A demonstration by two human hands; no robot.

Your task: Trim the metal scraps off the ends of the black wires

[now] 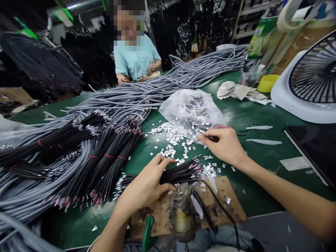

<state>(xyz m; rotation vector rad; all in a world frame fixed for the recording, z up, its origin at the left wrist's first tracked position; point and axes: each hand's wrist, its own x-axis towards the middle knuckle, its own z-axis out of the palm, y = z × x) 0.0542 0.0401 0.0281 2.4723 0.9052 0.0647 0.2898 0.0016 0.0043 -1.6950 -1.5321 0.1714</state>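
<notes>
My left hand [147,182] rests over a bundle of short black wires [178,171], thumb on the near side and fingers on the far side. The wires have bare silvery and red ends and lie behind a wooden board [225,196]. On the board sits a small tape-wrapped device [182,213] with a black cord. My right hand [223,143] is closed in a pinch beside a clear plastic bag [191,105]; what its fingers hold is mostly hidden. Small shiny metal pieces [170,134] lie scattered between the bag and the wires.
Long grey cables [147,89] and tied black wire bundles [105,161] cover the left and back. A fan [288,84], a cloth [236,91], a yellow cup [268,83] and a dark tablet-like slab [315,147] are right. A person [138,57] sits opposite. A green clamp [148,232] grips the board.
</notes>
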